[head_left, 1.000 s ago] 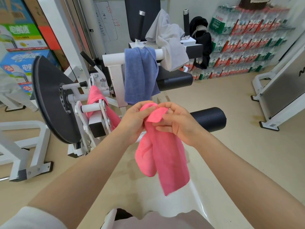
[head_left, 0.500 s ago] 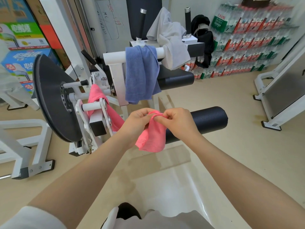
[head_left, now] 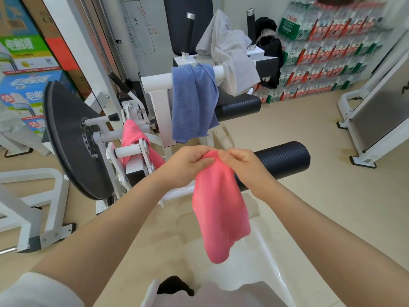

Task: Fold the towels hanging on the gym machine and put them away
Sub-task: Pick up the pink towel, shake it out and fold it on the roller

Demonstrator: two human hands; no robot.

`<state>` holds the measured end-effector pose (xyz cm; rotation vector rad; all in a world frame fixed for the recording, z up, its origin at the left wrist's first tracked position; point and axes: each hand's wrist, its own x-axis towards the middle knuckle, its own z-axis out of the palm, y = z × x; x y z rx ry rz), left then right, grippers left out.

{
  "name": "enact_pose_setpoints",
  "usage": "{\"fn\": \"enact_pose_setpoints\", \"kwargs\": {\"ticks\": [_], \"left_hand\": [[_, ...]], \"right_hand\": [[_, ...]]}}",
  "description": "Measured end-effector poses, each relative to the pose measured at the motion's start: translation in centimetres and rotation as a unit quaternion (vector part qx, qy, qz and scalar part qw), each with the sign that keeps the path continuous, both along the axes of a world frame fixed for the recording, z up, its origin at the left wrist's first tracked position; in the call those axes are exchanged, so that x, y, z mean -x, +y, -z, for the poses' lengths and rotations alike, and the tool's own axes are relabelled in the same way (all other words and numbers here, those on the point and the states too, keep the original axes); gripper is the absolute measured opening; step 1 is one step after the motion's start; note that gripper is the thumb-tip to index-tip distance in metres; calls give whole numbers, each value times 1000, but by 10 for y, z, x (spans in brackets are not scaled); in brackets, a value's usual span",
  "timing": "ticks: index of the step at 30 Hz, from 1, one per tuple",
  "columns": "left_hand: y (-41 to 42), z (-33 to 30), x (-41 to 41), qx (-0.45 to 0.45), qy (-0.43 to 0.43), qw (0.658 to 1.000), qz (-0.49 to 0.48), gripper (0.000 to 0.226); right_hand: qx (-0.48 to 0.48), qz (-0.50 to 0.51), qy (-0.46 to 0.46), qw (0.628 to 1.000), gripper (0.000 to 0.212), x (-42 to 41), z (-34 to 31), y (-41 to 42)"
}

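A blue towel [head_left: 194,103] and a white towel [head_left: 230,56] were draped over the machine [head_left: 155,83]'s white bar. A pink towel [head_left: 132,138] was hung lower, beside the black disc [head_left: 68,138].

Whiteboard [head_left: 141,29] writing illegible; second pink towel [head_left: 132,138] partly behind machine bracket; bottle packs [head_left: 332,52] blurred, possibly water.
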<state>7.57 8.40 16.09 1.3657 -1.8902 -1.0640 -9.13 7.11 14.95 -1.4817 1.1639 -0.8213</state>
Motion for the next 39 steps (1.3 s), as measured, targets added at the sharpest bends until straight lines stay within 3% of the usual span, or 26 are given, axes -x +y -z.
{"fn": "enact_pose_setpoints", "kwargs": {"ticks": [2, 6, 10, 13, 17, 19, 22, 24, 28, 33, 35, 37, 39], "left_hand": [[-4, 1, -11, 1, 34, 998, -59, 31], [-12, 0, -25, -39, 155, 981, -108, 31], [-22, -1, -26, -13, 150, 984, -99, 33], [-32, -5, -27, -2, 201, 971, -129, 33], [-47, -10, -41, -19, 392, 888, -238, 24], [-51, -6, -50, -17, 402, 880, -253, 24], [-49, 5, -51, -14, 358, 901, -244, 22], [-53, 14, -51, -26, 365, 895, -254, 20], [-67, 26, -54, -40, 306, 911, -275, 19], [-91, 30, -47, -38, 277, 913, -295, 27], [-106, 29, -37, -30, 290, 905, -311, 30], [-122, 29, -24, -23, 301, 894, -331, 32], [-138, 32, -12, -18, 299, 888, -349, 33]], "right_hand": [[-59, -43, -59, 996, 34, 0, 3, -2], [-118, -129, -56, 983, 21, -8, 15, 7], [-245, -81, -103, 961, 31, -20, 21, 12], [-314, -91, -47, 944, 51, -17, 22, 6], [-349, -154, 59, 922, 21, -7, 26, 4], [-374, -184, 102, 903, 20, -2, 30, 4], [-257, -189, 282, 905, 43, 4, 36, -5], [-117, -131, 364, 915, 32, 13, 40, -16], [98, -17, 388, 916, 37, 35, 36, -27], [256, 20, 458, 851, 21, 75, 17, -43], [297, 9, 482, 824, 39, 96, 11, -58], [309, -9, 462, 831, 35, 114, 5, -77], [269, -41, 410, 870, 26, 132, 4, -96]]}}
